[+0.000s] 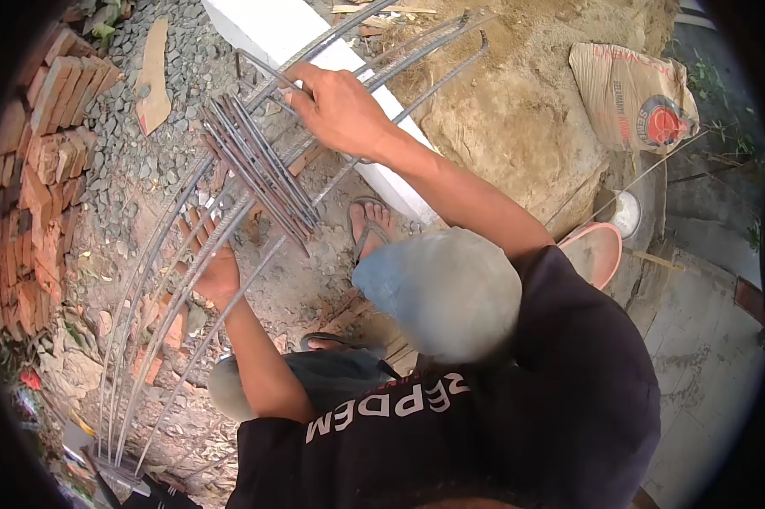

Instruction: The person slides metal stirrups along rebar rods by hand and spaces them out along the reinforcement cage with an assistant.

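Observation:
Several long ribbed steel rebars [157,327] run in a curve from the lower left to the upper right. A tight bundle of dark steel stirrups [255,174] hangs around them near the middle. My right hand [336,106] is closed at the upper bars, thumb and fingers around a thin bent steel rod [268,69]. My left hand [217,270] reaches in below the bundle, palm up with its fingers stretched out. Rebars pass in front of that palm and partly cover it; whether it touches them I cannot tell.
Red bricks [39,195] are stacked at the left beside grey gravel [115,165]. A white beam [259,34] crosses behind the rebars. Sand [501,127], a cement bag [624,97] and a reddish basin [599,254] lie to the right. My sandalled foot [372,225] is below the bars.

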Action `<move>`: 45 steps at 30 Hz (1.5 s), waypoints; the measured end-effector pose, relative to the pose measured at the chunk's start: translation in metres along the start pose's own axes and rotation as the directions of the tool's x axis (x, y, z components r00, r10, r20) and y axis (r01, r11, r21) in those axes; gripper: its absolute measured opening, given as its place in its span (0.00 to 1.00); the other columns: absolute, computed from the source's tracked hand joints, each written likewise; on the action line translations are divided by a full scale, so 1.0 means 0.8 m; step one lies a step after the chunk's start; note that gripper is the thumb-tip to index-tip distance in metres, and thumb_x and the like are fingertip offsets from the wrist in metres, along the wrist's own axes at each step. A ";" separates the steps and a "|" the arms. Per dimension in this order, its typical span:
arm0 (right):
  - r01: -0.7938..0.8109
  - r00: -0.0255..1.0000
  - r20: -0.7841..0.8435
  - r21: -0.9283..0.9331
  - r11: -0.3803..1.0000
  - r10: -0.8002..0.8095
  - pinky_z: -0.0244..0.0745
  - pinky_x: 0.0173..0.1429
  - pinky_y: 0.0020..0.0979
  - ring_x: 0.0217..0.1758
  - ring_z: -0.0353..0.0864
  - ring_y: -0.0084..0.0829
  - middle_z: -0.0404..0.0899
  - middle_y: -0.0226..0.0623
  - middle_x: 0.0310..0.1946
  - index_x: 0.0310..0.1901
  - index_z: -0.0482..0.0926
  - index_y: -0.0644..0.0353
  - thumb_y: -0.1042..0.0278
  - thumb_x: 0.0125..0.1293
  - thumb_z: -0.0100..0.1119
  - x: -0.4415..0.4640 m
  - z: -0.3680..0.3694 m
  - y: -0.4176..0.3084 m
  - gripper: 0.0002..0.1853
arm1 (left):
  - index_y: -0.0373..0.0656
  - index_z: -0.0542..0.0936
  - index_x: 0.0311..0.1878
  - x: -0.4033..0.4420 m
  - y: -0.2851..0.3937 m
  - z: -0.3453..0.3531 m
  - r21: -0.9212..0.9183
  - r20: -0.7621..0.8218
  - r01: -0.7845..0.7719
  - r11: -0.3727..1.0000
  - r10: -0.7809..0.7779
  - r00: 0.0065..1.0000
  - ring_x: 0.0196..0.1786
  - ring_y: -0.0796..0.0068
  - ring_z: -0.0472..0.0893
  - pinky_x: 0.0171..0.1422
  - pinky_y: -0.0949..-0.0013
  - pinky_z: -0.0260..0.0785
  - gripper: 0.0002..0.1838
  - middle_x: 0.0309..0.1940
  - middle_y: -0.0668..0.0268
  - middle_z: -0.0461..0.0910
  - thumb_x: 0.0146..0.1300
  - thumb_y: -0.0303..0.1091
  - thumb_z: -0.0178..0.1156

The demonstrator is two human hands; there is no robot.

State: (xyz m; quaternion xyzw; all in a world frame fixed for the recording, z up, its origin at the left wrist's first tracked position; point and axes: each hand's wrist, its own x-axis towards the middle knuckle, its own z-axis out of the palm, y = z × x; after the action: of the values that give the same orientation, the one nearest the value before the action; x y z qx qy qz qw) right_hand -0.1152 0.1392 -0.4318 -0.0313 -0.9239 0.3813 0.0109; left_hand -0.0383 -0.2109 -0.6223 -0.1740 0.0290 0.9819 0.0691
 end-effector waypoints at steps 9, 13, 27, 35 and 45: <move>-0.151 0.985 -0.072 0.061 0.987 0.155 0.80 0.46 0.38 0.34 0.85 0.33 0.88 0.41 0.31 0.66 0.86 0.56 0.61 0.74 0.61 0.012 -0.041 0.012 0.22 | 0.49 0.52 0.89 0.011 -0.010 0.096 -0.135 0.452 0.010 0.991 0.053 0.890 0.91 0.45 0.39 0.89 0.25 0.22 0.55 0.90 0.49 0.44 0.73 0.83 0.31; -0.144 0.988 -0.071 -0.049 0.988 0.141 0.82 0.48 0.39 0.35 0.87 0.34 0.87 0.40 0.30 0.66 0.87 0.54 0.61 0.74 0.61 0.022 -0.062 0.000 0.22 | 0.49 0.53 0.89 -0.001 -0.010 0.109 -0.170 0.487 0.074 0.983 0.018 0.873 0.91 0.45 0.39 0.88 0.24 0.23 0.56 0.90 0.50 0.43 0.72 0.83 0.31; -0.147 0.926 -0.378 -0.318 0.937 0.017 0.82 0.49 0.46 0.36 0.90 0.46 0.88 0.49 0.29 0.61 0.90 0.50 0.55 0.74 0.63 0.049 -0.169 0.157 0.19 | 0.45 0.52 0.89 0.006 -0.011 0.108 -0.144 0.519 0.055 0.988 0.028 0.854 0.91 0.44 0.41 0.89 0.24 0.22 0.58 0.89 0.46 0.45 0.72 0.84 0.31; -0.084 0.846 -0.502 -0.457 0.885 -0.179 0.82 0.59 0.53 0.52 0.89 0.55 0.88 0.62 0.42 0.59 0.88 0.60 0.62 0.69 0.62 0.021 -0.076 0.150 0.20 | 0.49 0.55 0.88 0.020 -0.008 0.088 -0.164 0.525 0.108 0.981 -0.006 0.851 0.91 0.44 0.41 0.89 0.23 0.24 0.54 0.89 0.48 0.47 0.72 0.81 0.37; 0.032 0.827 -0.400 -0.669 0.743 -0.396 0.83 0.57 0.50 0.54 0.87 0.49 0.88 0.45 0.49 0.57 0.88 0.55 0.55 0.74 0.65 -0.017 -0.024 0.068 0.17 | 0.49 0.58 0.87 0.015 -0.003 0.086 -0.149 0.519 0.094 0.984 -0.003 0.855 0.91 0.44 0.43 0.89 0.24 0.24 0.55 0.89 0.46 0.48 0.72 0.83 0.32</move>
State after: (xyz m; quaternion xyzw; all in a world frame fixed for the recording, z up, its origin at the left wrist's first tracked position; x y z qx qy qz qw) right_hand -0.0981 0.1904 -0.4561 -0.0239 -0.9555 0.0185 0.2934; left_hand -0.0720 -0.2012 -0.5621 0.0898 -0.0780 0.9893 0.0841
